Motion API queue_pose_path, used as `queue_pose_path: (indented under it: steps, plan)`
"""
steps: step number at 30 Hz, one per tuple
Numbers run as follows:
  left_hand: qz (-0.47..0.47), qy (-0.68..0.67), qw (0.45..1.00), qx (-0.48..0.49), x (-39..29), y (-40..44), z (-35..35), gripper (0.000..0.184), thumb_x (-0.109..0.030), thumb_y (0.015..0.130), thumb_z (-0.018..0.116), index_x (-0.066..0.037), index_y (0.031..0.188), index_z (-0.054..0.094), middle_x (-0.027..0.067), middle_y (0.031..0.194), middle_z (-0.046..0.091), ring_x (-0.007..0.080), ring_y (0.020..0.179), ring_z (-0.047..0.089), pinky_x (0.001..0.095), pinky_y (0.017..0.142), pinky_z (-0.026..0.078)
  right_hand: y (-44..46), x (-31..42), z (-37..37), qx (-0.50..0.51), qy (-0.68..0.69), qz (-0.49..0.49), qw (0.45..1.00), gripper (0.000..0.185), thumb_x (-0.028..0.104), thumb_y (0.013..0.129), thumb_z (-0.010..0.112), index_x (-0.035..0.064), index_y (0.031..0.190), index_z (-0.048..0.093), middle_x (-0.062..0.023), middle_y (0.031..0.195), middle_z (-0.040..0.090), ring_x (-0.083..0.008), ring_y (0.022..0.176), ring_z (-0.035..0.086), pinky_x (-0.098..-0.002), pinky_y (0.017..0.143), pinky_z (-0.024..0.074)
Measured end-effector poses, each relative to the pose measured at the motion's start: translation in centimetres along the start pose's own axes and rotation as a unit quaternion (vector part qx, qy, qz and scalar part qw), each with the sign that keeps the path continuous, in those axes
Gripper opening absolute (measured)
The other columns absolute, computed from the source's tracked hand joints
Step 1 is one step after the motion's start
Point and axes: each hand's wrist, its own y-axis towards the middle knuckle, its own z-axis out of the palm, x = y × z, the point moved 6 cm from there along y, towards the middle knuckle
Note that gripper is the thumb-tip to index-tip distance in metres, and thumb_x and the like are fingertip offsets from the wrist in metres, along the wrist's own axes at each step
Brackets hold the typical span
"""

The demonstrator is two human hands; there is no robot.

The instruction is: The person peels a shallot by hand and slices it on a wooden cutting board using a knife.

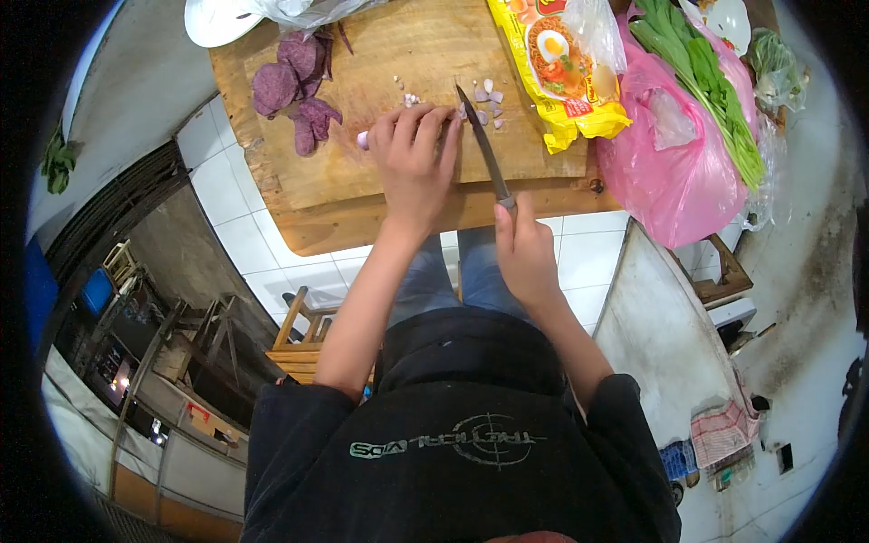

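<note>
My right hand (525, 249) is wrapped round the grey handle of a knife (487, 145), whose blade points away over the wooden cutting board (362, 81). Beside the blade, on its left, my left hand (418, 149) lies on the board with fingers bent and close together; a small purplish piece shows at its fingertips, next to the blade. Cut pale purple pieces (482, 95) are scattered right of the blade. Another small purple piece (363, 140) sits left of my left hand, and tiny whitish bits (411, 100) lie beyond its fingers.
Dark purple slices (276, 88) lie at the board's left. A yellow noodle packet (561, 72) is at its right, beside a pink plastic bag (656, 154) with green leafy vegetables (706, 81) on it. A white plate (217, 23) stands at the back left.
</note>
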Motion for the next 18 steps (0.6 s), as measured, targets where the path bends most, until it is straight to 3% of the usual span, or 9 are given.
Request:
queue_pose_path:
  steps: [18]
  plan:
    - [-0.036, -0.055, 0.997, 0.044, 0.3, 0.7, -0.7, 0.014, -0.007, 0.081, 0.075, -0.004, 0.094, 0.071, 0.0083, 0.097, 0.066, 0.0267, 0.096, 0.058, 0.0372, 0.084, 0.044, 0.5, 0.0, 1.1, -0.014, -0.095, -0.039, 0.995, 0.027, 0.025, 0.101, 0.054, -0.0009, 0.104, 0.046, -0.0277, 0.073, 0.063, -0.0474, 0.066, 0.062, -0.0540, 0.054, 0.0489]
